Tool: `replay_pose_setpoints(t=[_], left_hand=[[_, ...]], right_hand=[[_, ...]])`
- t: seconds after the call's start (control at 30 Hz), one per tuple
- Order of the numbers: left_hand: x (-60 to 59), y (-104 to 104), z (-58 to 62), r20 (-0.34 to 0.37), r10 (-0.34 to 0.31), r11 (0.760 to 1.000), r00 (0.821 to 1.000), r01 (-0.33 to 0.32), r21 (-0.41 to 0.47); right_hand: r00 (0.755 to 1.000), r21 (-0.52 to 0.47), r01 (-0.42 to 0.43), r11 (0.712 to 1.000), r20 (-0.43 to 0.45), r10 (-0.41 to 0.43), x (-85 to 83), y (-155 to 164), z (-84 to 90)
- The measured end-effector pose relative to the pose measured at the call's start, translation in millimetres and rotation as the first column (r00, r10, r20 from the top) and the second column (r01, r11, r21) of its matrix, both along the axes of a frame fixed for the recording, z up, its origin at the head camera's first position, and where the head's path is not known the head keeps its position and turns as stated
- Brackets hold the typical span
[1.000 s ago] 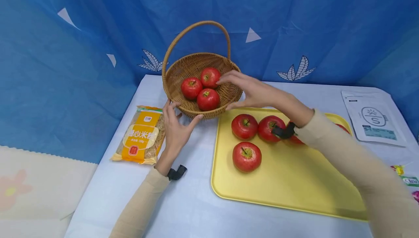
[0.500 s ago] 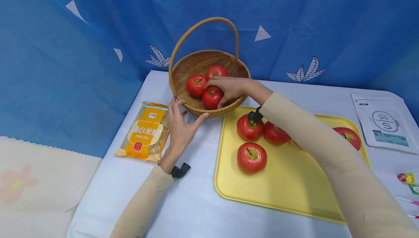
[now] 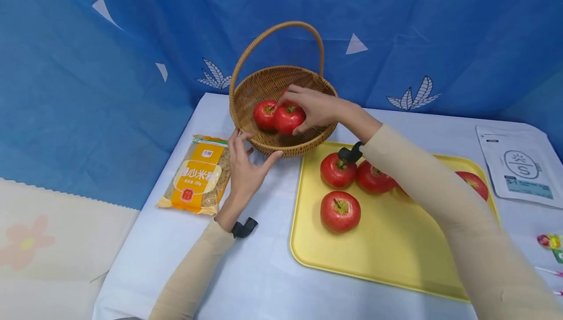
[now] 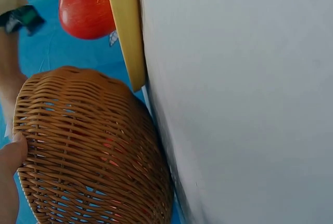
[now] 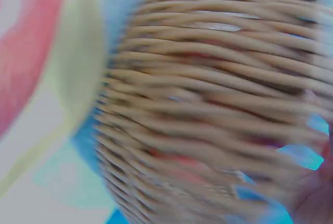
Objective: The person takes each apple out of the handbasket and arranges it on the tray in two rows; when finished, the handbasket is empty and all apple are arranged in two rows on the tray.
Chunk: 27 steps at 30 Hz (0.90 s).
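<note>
Blue cloth with white leaf and triangle prints hangs behind a pale tabletop [image 3: 246, 271]. At its far middle stands a wicker basket [image 3: 264, 83] with a tall hoop handle. The right hand [image 3: 314, 107] reaches into it, fingers curled round a red apple [image 3: 289, 118], which sits just above the basket floor beside a second apple [image 3: 265, 114]. The held apple is glossy and deep red, its stem dimple facing up. The left hand [image 3: 244, 163] rests with relaxed, spread fingers against the basket's near-left wall, probably to steady it against the other hand's pull. Right of the basket lies a yellow tray [image 3: 387, 246] carrying more apples. A yellow noodle packet [image 3: 198, 176] lies left of the basket and a white pouch [image 3: 516, 163] at far right.
</note>
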State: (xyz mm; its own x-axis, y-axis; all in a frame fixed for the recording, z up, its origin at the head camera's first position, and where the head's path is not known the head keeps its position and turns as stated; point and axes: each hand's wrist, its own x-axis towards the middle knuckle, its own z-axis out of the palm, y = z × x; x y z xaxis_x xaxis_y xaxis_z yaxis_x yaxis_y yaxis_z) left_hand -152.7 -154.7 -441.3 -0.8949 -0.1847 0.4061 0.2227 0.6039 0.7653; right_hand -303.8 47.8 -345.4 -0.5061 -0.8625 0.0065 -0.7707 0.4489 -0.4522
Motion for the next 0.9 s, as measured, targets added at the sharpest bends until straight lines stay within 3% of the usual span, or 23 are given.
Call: replay_pose_setpoints(t=[0.17, 0.3, 0.47, 0.6, 0.73, 0.9], left_hand=[[0.2, 1.7, -0.1, -0.002, -0.002, 1.0, 1.0, 0.002, 0.002], [-0.1, 1.7, -0.2, -0.004, -0.002, 1.0, 1.0, 0.002, 0.001], [-0.7, 0.4, -0.9, 0.007, 0.003, 1.0, 1.0, -0.003, 0.002], [-0.4, 0.3, -1.0, 0.014, 0.006, 1.0, 1.0, -0.006, 0.006], [-0.2, 1.2, -1.3, 0.011, 0.002, 1.0, 1.0, -0.003, 0.016], [-0.6, 3.5, -1.6, 0.007, 0.009, 1.0, 1.0, -0.009, 0.017]], right_hand=[[0.993, -0.148, 0.086, 0.985, -0.068, -0.096, 37.0, 47.1, 34.9], [0.976, -0.184, 0.176, 0.967, -0.095, -0.196, 79.9, 97.8, 39.4], [0.945, -0.143, 0.303, 0.942, -0.085, -0.316, 136.3, 150.3, 14.6], [0.926, -0.132, 0.342, 0.931, -0.121, -0.357, 172.0, 177.3, -13.8], [0.914, -0.119, 0.365, 0.924, -0.141, -0.379, 196.2, 192.0, -37.3], [0.909, -0.105, 0.383, 0.918, -0.132, -0.395, 211.5, 196.1, -61.2]])
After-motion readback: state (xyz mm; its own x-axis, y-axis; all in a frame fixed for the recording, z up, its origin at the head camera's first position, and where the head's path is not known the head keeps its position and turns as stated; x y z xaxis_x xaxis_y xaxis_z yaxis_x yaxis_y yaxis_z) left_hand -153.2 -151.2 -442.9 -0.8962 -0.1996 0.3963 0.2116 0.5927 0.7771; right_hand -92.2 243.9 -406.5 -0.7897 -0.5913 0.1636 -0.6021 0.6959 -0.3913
